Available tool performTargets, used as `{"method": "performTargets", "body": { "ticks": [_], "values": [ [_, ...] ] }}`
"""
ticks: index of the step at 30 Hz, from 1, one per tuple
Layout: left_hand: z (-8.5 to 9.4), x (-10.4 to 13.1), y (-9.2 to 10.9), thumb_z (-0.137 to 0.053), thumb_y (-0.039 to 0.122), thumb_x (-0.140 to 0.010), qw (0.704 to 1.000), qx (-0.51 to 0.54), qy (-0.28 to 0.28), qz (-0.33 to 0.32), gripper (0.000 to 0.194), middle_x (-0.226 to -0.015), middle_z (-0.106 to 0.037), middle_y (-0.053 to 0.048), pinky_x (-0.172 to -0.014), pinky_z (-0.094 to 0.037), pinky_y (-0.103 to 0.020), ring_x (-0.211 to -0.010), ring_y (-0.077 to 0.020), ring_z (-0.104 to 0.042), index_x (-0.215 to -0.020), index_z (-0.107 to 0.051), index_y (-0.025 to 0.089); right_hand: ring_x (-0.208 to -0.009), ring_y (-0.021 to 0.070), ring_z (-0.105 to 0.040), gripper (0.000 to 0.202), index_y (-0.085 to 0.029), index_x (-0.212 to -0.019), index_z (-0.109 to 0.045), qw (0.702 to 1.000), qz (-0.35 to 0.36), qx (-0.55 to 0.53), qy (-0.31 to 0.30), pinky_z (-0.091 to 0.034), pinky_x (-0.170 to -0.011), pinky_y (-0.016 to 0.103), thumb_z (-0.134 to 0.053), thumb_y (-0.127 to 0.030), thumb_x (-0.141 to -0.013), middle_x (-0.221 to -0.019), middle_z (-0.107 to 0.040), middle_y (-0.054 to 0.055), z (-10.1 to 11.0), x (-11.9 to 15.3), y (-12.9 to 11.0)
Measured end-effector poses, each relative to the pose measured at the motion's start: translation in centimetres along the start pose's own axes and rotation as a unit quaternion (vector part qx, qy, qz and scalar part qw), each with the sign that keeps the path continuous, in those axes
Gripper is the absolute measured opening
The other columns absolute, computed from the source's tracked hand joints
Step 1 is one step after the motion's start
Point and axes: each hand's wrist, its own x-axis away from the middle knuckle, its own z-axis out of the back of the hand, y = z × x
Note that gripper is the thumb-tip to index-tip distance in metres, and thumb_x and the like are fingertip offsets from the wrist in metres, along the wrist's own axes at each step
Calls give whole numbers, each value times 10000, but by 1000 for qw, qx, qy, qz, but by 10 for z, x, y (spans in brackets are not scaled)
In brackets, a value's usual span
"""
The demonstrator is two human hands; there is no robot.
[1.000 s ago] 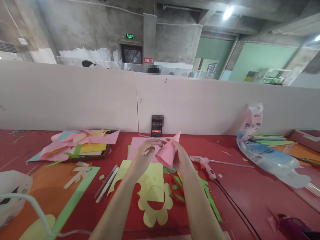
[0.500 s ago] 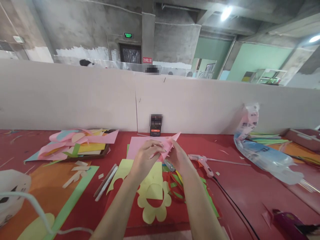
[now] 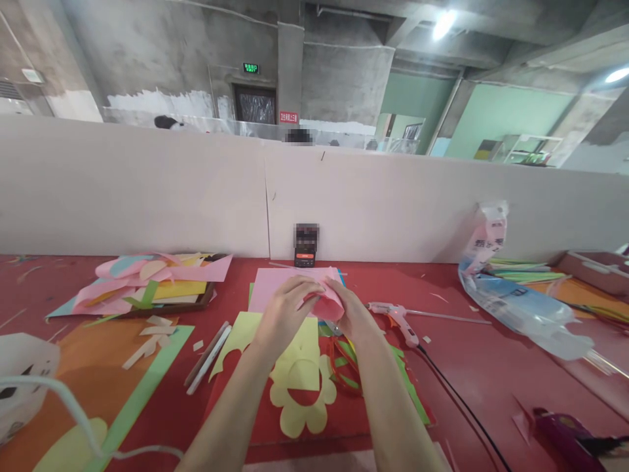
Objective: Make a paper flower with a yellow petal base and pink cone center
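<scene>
Both of my hands hold a rolled piece of pink paper [image 3: 328, 303] just above the red table. My left hand [image 3: 285, 314] grips its left side with the fingers curled over it. My right hand [image 3: 351, 314] grips its right side. Below the hands lies a yellow sheet with a flower shape cut in it [image 3: 299, 387], and a flat pink sheet [image 3: 268, 292] lies behind them. A pink hot glue gun [image 3: 398, 321] rests just right of my right hand, its black cable running toward me.
A tray of coloured paper scraps [image 3: 147, 288] sits at the left, orange and green sheets [image 3: 122, 373] nearer. A phone [image 3: 305, 246] leans on the beige partition [image 3: 393, 210]. A plastic bag [image 3: 521, 301] lies right. A purple tool [image 3: 565, 436] is at bottom right.
The pink paper went from an upright cone with a raised tip to a lower, tighter roll between my hands. My hands drew closer together and dropped slightly.
</scene>
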Motion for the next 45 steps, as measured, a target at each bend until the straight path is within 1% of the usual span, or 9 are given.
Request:
{"method": "performTargets", "body": {
  "ticks": [4, 7, 13, 21, 24, 30, 34, 38, 45],
  "values": [
    [0, 0, 0, -482, 149, -821, 1000, 20, 16, 5, 160, -894, -602, -32, -759, -460, -272, -841, -143, -561, -877, -615, 216, -494, 98, -546, 169, -148, -769, -593, 1000, -22, 6, -1, -414, -479, 199, -671, -261, -670, -586, -605, -13, 0, 1, -1],
    [1, 0, 1, -477, 146, -822, 1000, 16, 18, 3, 163, -893, -605, -32, -757, -462, -274, -840, -144, -564, -878, -613, 217, -527, 102, -553, 179, -154, -783, -597, 1000, -7, 11, -9, -414, -500, 201, -676, -263, -665, -591, -603, -17, -1, 3, -2],
    [2, -1, 6, -513, 170, -806, 999, -23, -44, -16, 122, -961, -596, -33, -816, -443, -306, -930, -165, -543, -847, -613, 228, -591, 112, -555, 242, -173, -827, -593, 997, 53, 56, 21, -414, -528, 209, -692, -283, -634, -653, -616, -20, -6, 8, -3],
    [3, -1, 9, -509, 218, -813, 997, -38, -60, -11, 90, -935, -604, -40, -804, -441, -313, -895, -171, -551, -819, -599, 213, -607, 119, -545, 255, -176, -880, -576, 991, 80, 101, 21, -425, -542, 218, -656, -289, -665, -690, -608, -8, -5, 8, -1],
    [3, -1, 10, -514, 222, -811, 995, -61, -73, -6, 86, -890, -617, -23, -785, -435, -307, -863, -164, -553, -809, -600, 219, -604, 119, -543, 293, -176, -910, -569, 987, 94, 126, 40, -429, -541, 218, -661, -274, -650, -701, -609, -6, -3, 5, -1],
    [3, 0, 10, -510, 200, -817, 988, -112, -104, -36, 102, -845, -630, 1, -759, -410, -294, -814, -148, -550, -783, -605, 218, -657, 129, -552, 310, -210, -926, -564, 979, 123, 159, 47, -444, -568, 222, -659, -261, -635, -740, -593, -18, -2, 4, -3],
    [5, -1, 12, -516, 226, -814, 985, -128, -113, -14, 117, -812, -626, 7, -735, -410, -281, -796, -143, -540, -746, -610, 218, -731, 151, -563, 351, -226, -977, -547, 974, 124, 186, 45, -459, -621, 251, -646, -265, -643, -799, -597, -6, -2, 6, -4],
    [6, -3, 12, -540, 233, -794, 982, -141, -128, 14, 114, -776, -617, 9, -683, -411, -276, -766, -151, -530, -716, -622, 227, -775, 157, -562, 329, -216, -974, -560, 959, 150, 232, 54, -453, -669, 258, -634, -262, -656, -833, -612, 3, -2, 7, -5],
    [8, -4, 13, -510, 176, -791, 976, -148, -160, 5, 169, -753, -629, 9, -628, -396, -265, -721, -150, -537, -704, -642, 235, -754, 157, -568, 325, -206, -950, -578, 944, 187, 271, 28, -439, -657, 249, -656, -238, -636, -832, -633, -1, 6, 0, -3]
  ]
}}
